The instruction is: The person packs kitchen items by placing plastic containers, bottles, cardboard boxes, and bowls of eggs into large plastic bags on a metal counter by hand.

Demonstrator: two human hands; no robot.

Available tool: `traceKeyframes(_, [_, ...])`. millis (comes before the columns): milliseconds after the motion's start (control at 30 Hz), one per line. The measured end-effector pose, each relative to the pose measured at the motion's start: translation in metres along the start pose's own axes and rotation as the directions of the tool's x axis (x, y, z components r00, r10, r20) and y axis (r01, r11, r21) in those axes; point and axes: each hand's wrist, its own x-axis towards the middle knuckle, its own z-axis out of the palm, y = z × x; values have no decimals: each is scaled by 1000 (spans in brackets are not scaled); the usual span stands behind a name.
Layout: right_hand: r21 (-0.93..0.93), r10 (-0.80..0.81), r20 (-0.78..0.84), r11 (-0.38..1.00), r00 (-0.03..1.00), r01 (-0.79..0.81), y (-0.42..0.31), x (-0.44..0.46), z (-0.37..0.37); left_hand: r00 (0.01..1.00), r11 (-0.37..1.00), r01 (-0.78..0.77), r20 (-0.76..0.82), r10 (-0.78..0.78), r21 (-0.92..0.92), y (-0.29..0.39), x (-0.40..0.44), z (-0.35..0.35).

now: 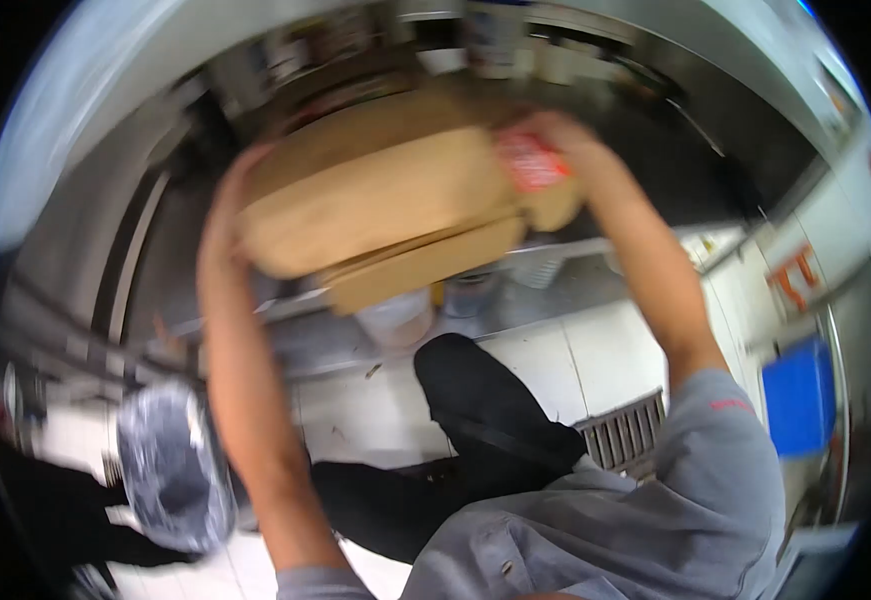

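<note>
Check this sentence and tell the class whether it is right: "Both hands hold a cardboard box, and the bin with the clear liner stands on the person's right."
No, the side is wrong. The head view shows the lined bin on the person's left. The rest stands: the left hand and right hand hold a cardboard box.
</note>
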Motion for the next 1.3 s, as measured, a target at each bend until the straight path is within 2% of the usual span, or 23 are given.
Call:
traceKeyframes(33, [180, -40, -60, 982, 997, 51, -4, -24, 6, 997, 999, -33, 72, 36, -36, -11, 7, 13])
traceKeyframes(67, [176, -65, -84, 981, 994, 79, -4, -26, -3, 981, 992, -124, 144, 127, -29, -18, 5, 32])
traceKeyframes(200, [-14, -179, -266, 983, 947, 182, 0, -17, -36, 959, 989, -38, 272, 77, -145, -35, 34, 68])
traceKeyframes(233, [80, -142, -317, 981, 938, 175, -2, -21, -41, 939, 988, -85, 321, 123, -129, -35, 33, 65])
traceKeyframes(267, [-422, -224, -263, 902, 938, 97, -9, -25, -71, 961, 988, -106, 244, 131, -112, -38, 33, 58])
traceKeyframes(300, [-567, -224, -288, 823, 931, 23, -38, -56, -37, 987, 985, -158, 46, 155, 75, -36, 22, 53])
traceKeyframes(333, [-763, -223, -342, 632, 913, -131, -57, -64, -37, 966, 948, -171, -145, 215, 268, -32, 8, 45])
traceKeyframes(400, [-972, -605, 189, -230, 773, 58, -71, -53, -105, 808, 754, -185, -338, 482, 631, -25, -9, -1])
traceKeyframes(433, [-993, -582, 76, 26, 809, 113, -106, -79, -33, 727, 613, -195, -306, 614, 766, -20, -18, -36])
traceKeyframes(500, [-942, -641, 248, 16, 727, 336, -130, -109, 102, 512, 246, -48, -188, 838, 968, -15, -31, -123])
traceKeyframes(567, [-832, -435, 548, -199, 714, 518, -145, -95, 188, 452, 186, 128, -224, 863, 974, -10, -46, -213])
traceKeyframes(600, [-713, -406, 701, -352, 587, 607, -143, -82, 223, 462, 145, 203, -226, 858, 968, -1, -63, -239])
traceKeyframes(633, [-552, -289, 833, -383, 471, 741, -148, -52, 259, 479, 125, 260, -240, 845, 958, 0, -69, -273])
traceKeyframes(667, [-508, -76, 855, -324, 513, 798, -157, -17, 301, 527, 160, 253, -274, 805, 954, 3, -74, -298])
traceKeyframes(700, [-343, -87, 938, -377, 335, 861, -153, 30, 329, 492, 156, 242, -260, 831, 958, 0, -77, -308])
traceKeyframes(733, [-760, 139, 633, -77, 762, 646, -163, 51, 375, 457, 145, 229, -238, 857, 963, -2, -80, -317])
traceKeyframes(867, [-559, -114, 806, -469, 580, 684, -160, 206, 450, 406, 79, 264, -184, 895, 961, -10, -83, -301])
traceKeyframes(900, [-540, -97, 815, -484, 572, 688, -157, 249, 465, 392, 30, 257, -133, 910, 966, -10, -82, -305])
traceKeyframes(967, [-673, -453, 739, -542, 500, 503, -138, 329, 495, 374, -34, 252, -65, 925, 967, -12, -82, -312])
traceKeyframes(1000, [-653, -445, 757, -550, 479, 521, -122, 349, 510, 339, -30, 266, -64, 939, 964, -12, -82, -310])
traceKeyframes(1067, [-735, -651, 659, -448, 377, 510, -101, 373, 531, 333, 3, 229, -82, 939, 973, -10, -82, -307])
traceKeyframes(1200, [-738, -603, 664, -428, 443, 523, -103, 370, 553, 362, 55, 225, -136, 922, 973, -7, -84, -311])
traceKeyframes(1300, [-788, -537, 602, -517, 591, 334, -101, 363, 539, 322, 68, 204, -133, 937, 977, -10, -82, -309])
